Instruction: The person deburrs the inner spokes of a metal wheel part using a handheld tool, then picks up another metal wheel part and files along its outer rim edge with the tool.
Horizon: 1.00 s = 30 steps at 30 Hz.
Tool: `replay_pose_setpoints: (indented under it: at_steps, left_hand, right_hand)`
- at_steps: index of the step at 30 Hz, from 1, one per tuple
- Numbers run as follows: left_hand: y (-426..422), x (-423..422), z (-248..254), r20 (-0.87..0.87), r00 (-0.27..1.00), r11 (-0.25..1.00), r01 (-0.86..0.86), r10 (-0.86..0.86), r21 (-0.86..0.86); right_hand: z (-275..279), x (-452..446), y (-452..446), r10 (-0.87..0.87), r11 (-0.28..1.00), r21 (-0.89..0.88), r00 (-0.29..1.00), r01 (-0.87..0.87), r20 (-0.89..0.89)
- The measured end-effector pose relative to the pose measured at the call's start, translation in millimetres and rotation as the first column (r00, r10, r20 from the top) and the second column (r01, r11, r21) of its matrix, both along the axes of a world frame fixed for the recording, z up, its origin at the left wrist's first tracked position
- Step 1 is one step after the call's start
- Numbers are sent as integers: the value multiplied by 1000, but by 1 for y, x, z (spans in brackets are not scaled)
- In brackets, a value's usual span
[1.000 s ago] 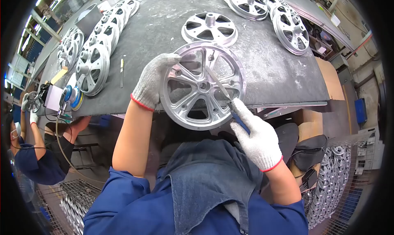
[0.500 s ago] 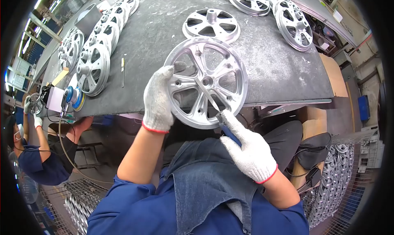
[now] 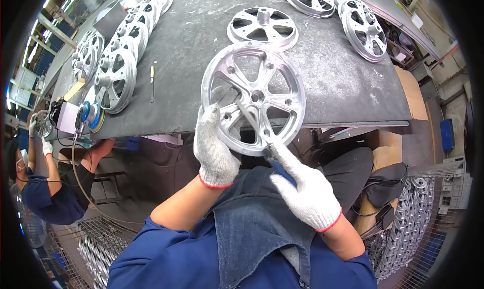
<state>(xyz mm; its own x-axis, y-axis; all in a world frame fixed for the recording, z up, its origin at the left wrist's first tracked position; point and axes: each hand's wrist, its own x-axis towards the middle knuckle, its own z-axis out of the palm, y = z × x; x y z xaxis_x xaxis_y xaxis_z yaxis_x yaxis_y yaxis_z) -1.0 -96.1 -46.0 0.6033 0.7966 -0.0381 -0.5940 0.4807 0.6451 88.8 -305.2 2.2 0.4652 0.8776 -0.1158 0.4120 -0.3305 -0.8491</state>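
1. The white-gloved left hand (image 3: 216,150) grips a spoked metal wheel (image 3: 266,100) by its rim, held up at the near edge of a gray surface (image 3: 184,82).
2. The gloved right hand (image 3: 311,194) holds a blue-handled file (image 3: 282,172), its blade crossing the wheel's face.
3. Just beyond, a second wheel (image 3: 263,17) lies hub-up.
4. At left, a leaning row of wheels (image 3: 121,32) lines the surface.

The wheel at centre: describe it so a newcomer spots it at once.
Start at the big dark table and go to the middle of its near edge. There the left hand grips a silver spoked wheel by its rim, while the right hand holds a file across it. Neighbouring wheels rest on the table; this one is held up.
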Motion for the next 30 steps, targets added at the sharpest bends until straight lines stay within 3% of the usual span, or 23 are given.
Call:
replay_pose_setpoints:
  at_steps: [1,3,4,6,7,8,9,11,13,14,17,19,20,21,22,23,24,25,26,27,28,29,30]
  left_hand:
    - [-3,0,-9,-1,1000,1000,3,-3,2]
    - [-13,-1,-22,-169,964,976,-191,206,100]
    - [-18,-3,-16,-72,984,983,-158,165,97]
    - [1,-13,-15,-115,990,993,-72,83,92]
    - [11,-14,-10,-156,988,996,21,-8,83]
    - [15,-13,0,3,1000,988,3,-3,154]
    - [27,-6,28,-80,996,993,59,-51,103]
    - [64,1,45,-143,979,978,164,-145,132]
    - [99,13,50,-482,807,862,473,-340,183]
    - [102,18,54,-497,797,883,455,-345,116]
    - [82,20,67,-332,889,935,351,-315,55]
    - [86,26,38,-396,896,930,299,-199,211]
    - [88,19,34,-563,814,883,363,-145,297]
    - [79,24,26,-564,811,882,372,-157,289]
    - [66,35,12,-308,940,945,225,-146,238]
    - [58,41,-1,-31,996,986,91,-87,140]
    - [56,42,-9,58,992,978,102,-115,182]
    - [49,44,-17,60,991,978,110,-122,177]
    - [38,45,-24,87,996,991,1,-13,137]
    - [29,43,-26,110,989,990,-109,98,95]
    - [24,37,-27,185,982,990,-50,25,133]
    - [19,34,-28,132,988,988,-94,78,119]
    - [18,22,-13,121,993,994,-4,-10,112]
  right_hand:
    - [2,-2,1,39,999,29,999,-38,-24]
    - [10,-2,-1,88,996,-13,994,-89,-60]
    - [12,0,-2,126,992,3,978,-127,-164]
    - [32,10,0,152,979,-68,918,-190,-367]
    - [26,11,-1,152,979,-70,917,-190,-368]
    - [14,11,-2,150,989,33,945,-146,-291]
    - [7,10,-4,136,984,139,968,-108,-212]
    - [10,11,-1,110,986,140,989,-95,-100]
    - [18,8,3,83,990,-121,986,-66,144]
    - [8,3,1,44,996,-79,975,-28,217]
    - [10,-4,0,75,997,-44,983,-68,165]
    - [6,-9,-2,115,993,-13,993,-115,31]
    - [-8,-12,-3,109,987,119,994,-112,29]
    - [-18,-14,-4,103,963,247,994,-106,27]
    - [-6,-13,-5,95,966,240,995,-98,24]
    - [15,-10,-6,80,996,62,970,-68,-231]
    - [27,-6,-6,15,990,-118,885,-79,-465]
    - [24,1,-7,6,990,-124,886,-72,-465]
    - [16,11,-10,-53,993,-106,627,-47,-777]
    - [4,20,-15,-87,995,-95,263,-18,-961]
    - [-15,25,-21,97,995,93,-149,34,-984]
    - [-26,33,-27,103,995,102,-224,18,-969]
    - [-31,36,-33,182,983,181,-12,17,-983]
